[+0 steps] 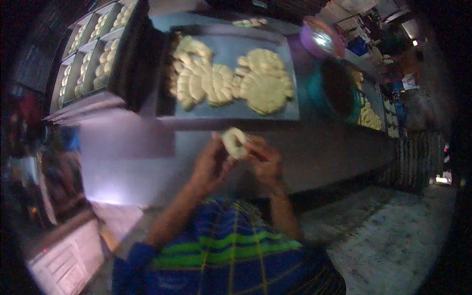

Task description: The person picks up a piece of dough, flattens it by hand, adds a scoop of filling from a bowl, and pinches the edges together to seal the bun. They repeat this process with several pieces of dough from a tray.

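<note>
A pale ring of dough (228,142) is held up between my hands at the front of the metal table. My left hand (212,160) grips its left side from below, and my right hand (263,160) has its fingers closed on the right side. Just beyond them, a metal tray (226,114) carries clusters of cut, segmented dough pieces (199,81) and a rounded mass of dough (263,88).
Compartmented trays of dough balls (105,64) stand back left. On the right are a purple basin (310,37), a teal tub (317,91) and another tray of dough (368,118). The table (128,172) has its front edge at my waist, with floor (378,246) at lower right.
</note>
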### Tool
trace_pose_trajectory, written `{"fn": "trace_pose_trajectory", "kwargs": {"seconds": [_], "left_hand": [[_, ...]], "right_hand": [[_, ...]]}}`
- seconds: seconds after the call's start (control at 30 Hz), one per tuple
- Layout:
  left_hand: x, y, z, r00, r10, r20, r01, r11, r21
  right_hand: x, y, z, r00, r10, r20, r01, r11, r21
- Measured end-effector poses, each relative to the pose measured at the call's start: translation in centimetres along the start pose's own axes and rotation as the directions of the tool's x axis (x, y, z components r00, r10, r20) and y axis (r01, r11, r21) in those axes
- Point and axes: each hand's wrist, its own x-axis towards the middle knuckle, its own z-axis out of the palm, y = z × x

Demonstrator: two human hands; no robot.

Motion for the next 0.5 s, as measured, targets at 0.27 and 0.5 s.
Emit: {"fn": "trace_pose_trajectory", "kwargs": {"seconds": [0.27,0.5], "left_hand": [[-2.2,1.6,0.4,0.951,0.306,0.040,-0.240,0.652,0.719],[-3.4,3.8,-0.7,0.983,0.096,0.157,-0.183,0.600,0.779]], "right_hand": [[1.1,-4.2,-1.0,0.929,-0.188,0.320,0.341,0.773,-0.535],[3.0,-4.9,-1.4,0.903,-0.003,0.429,0.195,0.894,-0.404]]}}
